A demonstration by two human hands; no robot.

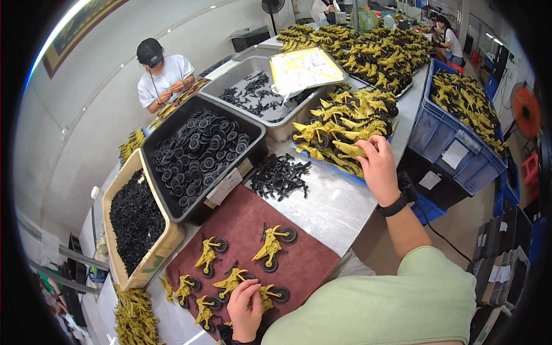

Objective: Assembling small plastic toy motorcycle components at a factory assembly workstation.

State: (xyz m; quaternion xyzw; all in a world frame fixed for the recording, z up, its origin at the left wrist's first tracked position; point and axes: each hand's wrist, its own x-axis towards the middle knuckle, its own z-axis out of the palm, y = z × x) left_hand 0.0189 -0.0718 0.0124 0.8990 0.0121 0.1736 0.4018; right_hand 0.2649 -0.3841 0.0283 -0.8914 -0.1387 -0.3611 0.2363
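Pale walls (109,86) bend around the workroom, and the round lens border cuts off its corners. On the metal bench (339,213) lies a dark red cloth (227,215), whose near part is hidden by the person's green shirt (374,299). Several yellow toy bikes with black wheels (268,248) lie upon it. The left hand (244,313) is bent over the near bike (271,295) and covers part of it; I cannot tell whether its grip is closed. The right hand (379,172) reaches to the bike pile (368,109) on a blue tray (332,167), and there its grip pinches the end of an upper bike (347,150).

Between the cloth and the far side stand a cream tub (158,253) of small black parts, a black tub (256,154) full of wheels and a grey tub (279,135). A whitish tray (305,69) lies across the grey tub and hides some of its content. Behind the black tub sits a co-worker (167,80), partly blocked by it. To the right, a blue crate (425,123) holds more yellow pieces.

The black tub carries a white label (224,188), and the crate a white paper (455,154); their marks are too small for reading.
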